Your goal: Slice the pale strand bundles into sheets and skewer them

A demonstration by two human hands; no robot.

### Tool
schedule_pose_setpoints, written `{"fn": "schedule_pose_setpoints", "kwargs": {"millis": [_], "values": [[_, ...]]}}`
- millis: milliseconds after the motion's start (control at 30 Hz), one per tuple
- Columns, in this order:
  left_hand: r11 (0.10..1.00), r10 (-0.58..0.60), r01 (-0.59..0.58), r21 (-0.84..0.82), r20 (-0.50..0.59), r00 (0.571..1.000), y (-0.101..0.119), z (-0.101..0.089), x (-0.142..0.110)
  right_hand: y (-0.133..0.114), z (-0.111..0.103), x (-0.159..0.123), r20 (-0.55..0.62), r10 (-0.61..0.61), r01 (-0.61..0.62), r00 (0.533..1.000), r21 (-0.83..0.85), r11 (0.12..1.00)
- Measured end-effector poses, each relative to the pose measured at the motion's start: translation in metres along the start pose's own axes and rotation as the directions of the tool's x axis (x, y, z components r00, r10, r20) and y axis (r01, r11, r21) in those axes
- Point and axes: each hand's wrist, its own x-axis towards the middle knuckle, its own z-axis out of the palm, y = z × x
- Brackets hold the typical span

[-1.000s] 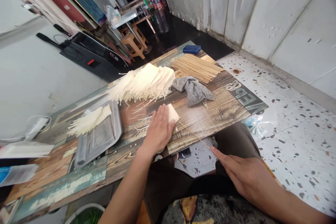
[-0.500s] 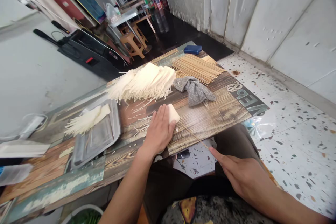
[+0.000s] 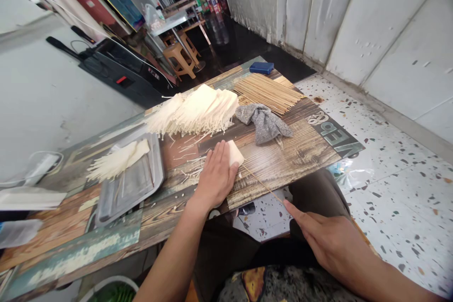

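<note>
My left hand point(image 3: 214, 177) lies flat, fingers together, pressing a pale folded sheet point(image 3: 234, 153) onto the wood-patterned table point(image 3: 290, 155). My right hand point(image 3: 327, 238) is off the table's near edge, over my lap, pinching the end of a thin bamboo skewer point(image 3: 262, 183). The skewer runs up and left to the pale sheet under my left hand. A fanned pile of skewered pale sheets point(image 3: 193, 112) lies behind my left hand.
A metal tray point(image 3: 132, 184) at the left holds more pale skewered pieces point(image 3: 116, 160). A grey cloth point(image 3: 264, 122), a bundle of bare skewers point(image 3: 265, 90) and a blue box point(image 3: 261, 67) lie at the far right of the table. Speckled floor is to the right.
Almost nothing has moved; the view shifted slightly. Both hands keep their places, with the skewer still between my right hand and the pale sheet.
</note>
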Motion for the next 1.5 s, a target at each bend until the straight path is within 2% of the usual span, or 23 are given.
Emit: {"fn": "schedule_pose_setpoints", "kwargs": {"millis": [67,133,333,600,767,1033,1333,1500], "values": [[1.000,0.006,-0.006,-0.009,-0.010,1.000,0.000,0.000,0.000,-0.001,-0.003,0.000,0.038,-0.074,0.073,0.997,0.016,0.997],[1.000,0.008,-0.008,-0.011,-0.010,1.000,0.000,0.000,0.000,-0.001,-0.004,0.000,0.043,-0.096,0.096,0.994,0.017,0.995],[1.000,-0.019,0.019,-0.001,0.022,1.000,0.001,-0.002,0.000,-0.001,-0.001,0.000,0.063,-0.080,0.079,0.995,0.018,0.997],[1.000,-0.010,0.010,-0.014,-0.029,1.000,0.000,0.003,0.000,0.000,0.001,0.001,0.035,-0.047,0.044,0.998,0.077,0.996],[1.000,-0.011,0.011,-0.004,-0.018,1.000,0.000,0.002,0.000,-0.003,0.002,0.004,0.035,-0.043,0.039,0.998,0.106,0.994],[1.000,-0.023,0.023,0.007,0.005,1.000,0.002,0.000,0.001,-0.010,-0.002,0.011,0.076,0.018,-0.029,0.997,0.156,0.987],[0.999,-0.026,0.025,0.030,0.026,0.999,0.003,-0.001,0.001,-0.019,-0.007,0.044,0.240,0.084,-0.151,0.967,0.275,0.950],[0.999,-0.020,0.020,0.034,-0.008,1.000,0.002,0.000,0.001,-0.016,0.000,0.048,0.189,0.088,-0.142,0.978,0.296,0.945]]}}
